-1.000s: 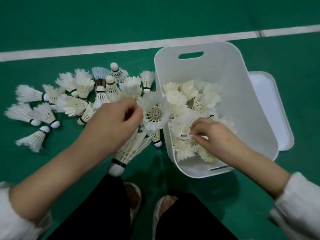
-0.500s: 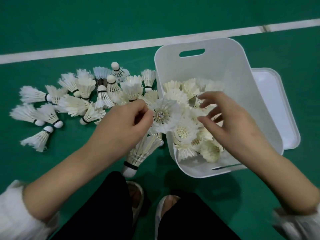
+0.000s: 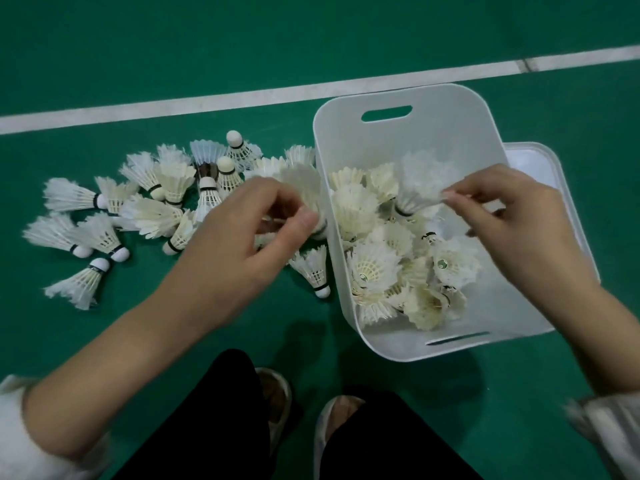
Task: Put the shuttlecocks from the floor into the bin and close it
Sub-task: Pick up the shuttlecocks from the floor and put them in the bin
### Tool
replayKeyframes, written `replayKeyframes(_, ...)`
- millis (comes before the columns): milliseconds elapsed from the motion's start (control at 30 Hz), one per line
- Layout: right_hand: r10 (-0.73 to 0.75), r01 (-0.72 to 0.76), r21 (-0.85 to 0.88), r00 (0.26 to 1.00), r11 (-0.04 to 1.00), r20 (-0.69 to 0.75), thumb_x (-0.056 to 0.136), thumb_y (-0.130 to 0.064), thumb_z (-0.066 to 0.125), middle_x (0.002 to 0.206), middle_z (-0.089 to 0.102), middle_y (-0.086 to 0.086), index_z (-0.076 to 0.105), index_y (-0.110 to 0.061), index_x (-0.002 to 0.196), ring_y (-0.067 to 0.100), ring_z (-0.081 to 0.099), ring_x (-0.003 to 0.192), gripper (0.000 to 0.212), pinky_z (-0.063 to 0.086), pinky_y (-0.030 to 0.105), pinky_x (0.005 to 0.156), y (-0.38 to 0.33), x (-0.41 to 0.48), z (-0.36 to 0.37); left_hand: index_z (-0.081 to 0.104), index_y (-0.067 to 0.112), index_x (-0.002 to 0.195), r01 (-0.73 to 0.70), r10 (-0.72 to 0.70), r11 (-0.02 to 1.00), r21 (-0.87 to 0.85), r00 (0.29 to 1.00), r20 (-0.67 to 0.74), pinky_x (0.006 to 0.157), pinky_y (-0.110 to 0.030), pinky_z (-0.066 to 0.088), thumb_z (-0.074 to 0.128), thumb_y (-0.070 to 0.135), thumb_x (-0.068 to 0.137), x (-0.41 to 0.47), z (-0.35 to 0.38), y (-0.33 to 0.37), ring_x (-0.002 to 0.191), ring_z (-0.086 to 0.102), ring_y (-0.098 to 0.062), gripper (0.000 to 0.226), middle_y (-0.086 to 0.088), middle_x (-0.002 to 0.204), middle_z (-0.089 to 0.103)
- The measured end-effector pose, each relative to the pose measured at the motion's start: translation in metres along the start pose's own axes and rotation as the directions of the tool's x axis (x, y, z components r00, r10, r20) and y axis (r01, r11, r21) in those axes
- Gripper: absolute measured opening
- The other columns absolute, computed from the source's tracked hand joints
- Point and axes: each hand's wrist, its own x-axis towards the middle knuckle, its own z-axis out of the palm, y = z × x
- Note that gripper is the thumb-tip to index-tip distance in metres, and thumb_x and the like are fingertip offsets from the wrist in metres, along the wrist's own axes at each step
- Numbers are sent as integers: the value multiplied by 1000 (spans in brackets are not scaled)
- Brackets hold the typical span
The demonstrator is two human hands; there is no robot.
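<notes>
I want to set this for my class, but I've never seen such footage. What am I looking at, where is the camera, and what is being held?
No machine here: a person wears a wide-angle camera on the head, so you look down at their own hands. On the green floor a heap of loose shuttlecocks lies left of an open white bin, already part filled. Its lid lies on the floor at the bin's right. The right hand pinches the feathers of one shuttlecock above the bin. The left hand grips a blurred shuttlecock by the bin's left rim. Below are the person's dark trousers and shoes.
</notes>
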Motion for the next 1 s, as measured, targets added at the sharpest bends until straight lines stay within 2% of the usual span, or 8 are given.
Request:
replayKeyframes(67, 49, -43, -114, 998, 993, 50, 86, -25, 62, 90, 62, -2, 70, -14, 89, 17, 58, 76, 14, 50, 37, 78, 15, 2, 9, 54, 21, 98, -62, 63, 996, 57, 998, -24, 80, -5, 41, 59, 41, 85, 3, -1, 1, 90, 54, 4, 24, 15, 94, 52)
replayKeyframes(200, 57, -8, -266, 983, 964, 176, 87, -25, 60, 97, 65, 1, 72, -14, 92, 22, 61, 83, 17, 49, 38, 75, 36, 2, 42, 60, 13, 94, -178, 189, 968, 177, 981, -43, 79, -4, 38, 61, 12, 86, 2, -2, 2, 86, 52, 5, 8, 7, 89, 53)
replayKeyframes(400, 158, 59, -487, 906, 871, 393, 91, -24, 52, 113, 60, 1, 70, -17, 101, 24, 58, 102, 21, 50, 39, 82, 50, 4, 68, 67, 11, 94, -240, 252, 942, 236, 968, -21, 82, -13, 39, 62, 17, 87, 0, -1, -1, 90, 53, -9, 9, 2, 93, 59)
replayKeyframes(533, 132, 41, -414, 916, 910, 379, 91, -23, 53, 132, 45, 0, 49, -23, 130, 22, 55, 111, 39, 46, 36, 88, 41, 0, 51, 70, 12, 95, -321, 333, 916, 240, 943, -10, 84, -17, 39, 57, 21, 87, 5, 7, 3, 92, 52, -12, 17, -1, 95, 60)
replayKeyframes(633, -9, 19, -52, 983, 998, 185, 90, -19, 56, 110, 55, -8, 37, -31, 135, 5, 58, 87, 51, 49, 24, 76, 11, -8, 17, 70, 11, 95, -371, 380, 905, 208, 925, -5, 82, -21, 41, 57, 20, 87, 12, 13, 10, 91, 53, -14, 18, -2, 94, 61)
replayKeyframes(733, -160, 125, 171, 965, 977, 210, 85, -24, 62, 92, 56, -12, 33, -42, 133, 6, 56, 85, 60, 47, 14, 69, -23, -21, -12, 70, 10, 93, -414, 419, 894, 172, 908, 9, 79, -22, 42, 59, 19, 86, 19, 22, 15, 88, 54, -14, 16, -3, 92, 62)
replayKeyframes(867, -276, 275, 44, 920, 961, 280, 82, -42, 56, 88, 51, -15, 63, -28, 103, -3, 54, 78, 26, 44, 13, 70, -26, -21, -7, 71, 6, 92, -472, 473, 868, 153, 880, 33, 75, -21, 40, 61, 15, 86, 19, 45, 21, 82, 53, -18, 14, -6, 86, 63)
replayKeyframes(1000, -167, 183, -62, 966, 981, 198, 82, -34, 66, 84, 58, -6, 69, -20, 87, 6, 56, 74, 15, 46, 26, 68, -9, -19, -16, 68, 8, 102, -491, 489, 859, 149, 871, 50, 82, -24, 46, 57, 14, 89, 18, 48, 22, 92, 57, -15, 18, -4, 99, 65)
